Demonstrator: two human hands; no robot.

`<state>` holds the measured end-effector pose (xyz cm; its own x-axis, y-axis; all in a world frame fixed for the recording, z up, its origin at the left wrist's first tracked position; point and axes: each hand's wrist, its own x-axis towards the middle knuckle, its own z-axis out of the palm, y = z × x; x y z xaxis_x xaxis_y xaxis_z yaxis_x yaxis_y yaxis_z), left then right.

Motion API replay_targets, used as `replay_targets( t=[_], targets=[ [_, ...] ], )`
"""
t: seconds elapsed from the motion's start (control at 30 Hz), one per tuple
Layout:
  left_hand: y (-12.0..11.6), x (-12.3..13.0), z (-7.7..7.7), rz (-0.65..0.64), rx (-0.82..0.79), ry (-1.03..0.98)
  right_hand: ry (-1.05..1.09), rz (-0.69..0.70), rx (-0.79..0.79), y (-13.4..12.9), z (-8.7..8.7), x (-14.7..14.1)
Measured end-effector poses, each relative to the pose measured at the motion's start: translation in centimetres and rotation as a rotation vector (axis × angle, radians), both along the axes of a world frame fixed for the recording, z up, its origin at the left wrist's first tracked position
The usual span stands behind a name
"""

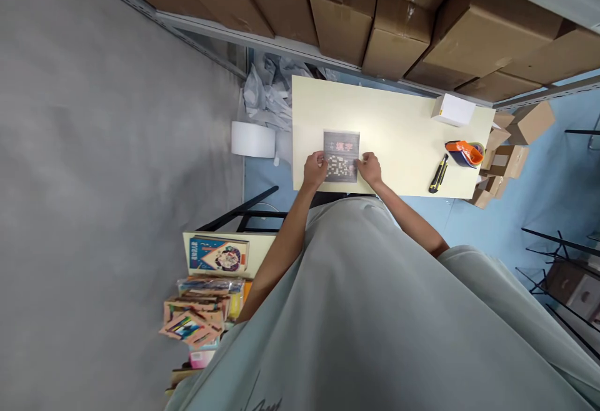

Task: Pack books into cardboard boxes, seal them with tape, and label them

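Observation:
A flat grey rectangular item (342, 157), with red lettering and a pattern of small pale squares, lies near the front edge of the cream table (398, 130). My left hand (315, 169) grips its left edge, fingers curled in. At its right edge, my right hand (370, 168) pinches the side between thumb and fingers. Toward the right end of the table are a yellow and black cutter (439, 173), an orange and dark blue tape dispenser (465, 153) and a white box (452, 110).
Brown cartons (344, 24) fill a shelf beyond the table. A white roll (253, 139) and crumpled wrapping (267, 95) are left of it. At lower left, a book (219, 255) lies above piled booklets (197, 317). Open cartons (504, 161) stand on the right.

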<state>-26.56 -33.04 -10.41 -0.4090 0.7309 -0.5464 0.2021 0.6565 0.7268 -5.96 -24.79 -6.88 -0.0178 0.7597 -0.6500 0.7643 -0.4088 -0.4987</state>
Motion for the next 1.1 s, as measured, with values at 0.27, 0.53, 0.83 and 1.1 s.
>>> replay_targets(
  t=[0.27, 0.53, 0.83, 1.1],
  targets=[
    [-0.5, -1.2, 0.2, 0.003, -0.023, -0.145, 0.031, -0.050, -0.112, -0.2, -2.0, -1.6],
    [-1.3, -0.6, 0.5, 0.223, -0.072, -0.362, 0.230, 0.054, -0.078, -1.4, -2.2, -1.3],
    [-0.4, 6.7, 2.1, 0.262, -0.073, -0.294, 0.277, 0.087, -0.026, -0.4, -0.4, 6.7],
    [2.8, 14.9, 2.9, 0.110, -0.057, -0.270, 0.281, 0.079, 0.048, 2.2, 0.4, 16.4]
  ],
)
